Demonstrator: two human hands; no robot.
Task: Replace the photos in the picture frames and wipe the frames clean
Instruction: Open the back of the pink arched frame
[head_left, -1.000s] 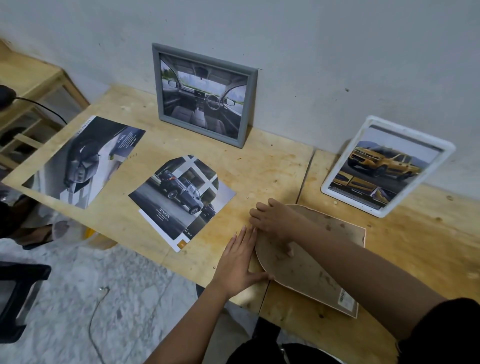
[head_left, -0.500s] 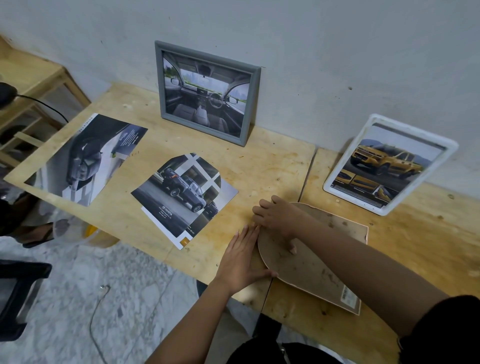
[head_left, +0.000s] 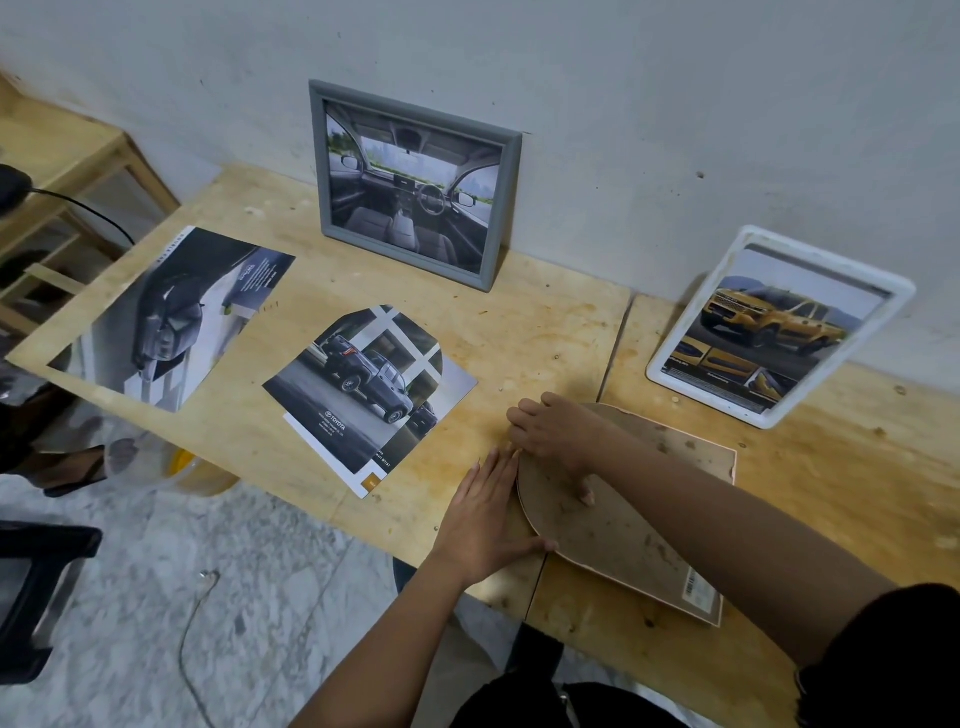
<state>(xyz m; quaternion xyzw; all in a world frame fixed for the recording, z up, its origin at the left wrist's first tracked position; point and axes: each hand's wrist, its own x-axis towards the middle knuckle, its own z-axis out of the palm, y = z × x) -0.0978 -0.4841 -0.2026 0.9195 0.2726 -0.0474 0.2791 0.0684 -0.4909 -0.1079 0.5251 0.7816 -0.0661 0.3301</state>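
brown arched frame back (head_left: 623, 519) face-down; l hand (head_left: 488, 514) flat, fingers together, bracing curved edge; r hand (head_left: 558, 434) fingers curled on rim, prob. prying backing.

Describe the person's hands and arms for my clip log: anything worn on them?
Both hands, the left hand and the right hand, are bare: no gloves, rings or watch visible. Forearms are uncovered; a dark sleeve covers the right upper arm.

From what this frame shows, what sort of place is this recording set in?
Probably a plain workroom or makeshift home workspace, not a finished living room. The raw plywood table is stained, the wall behind it is bare and grey, and the floor is marbled tile with a loose cable lying on it.
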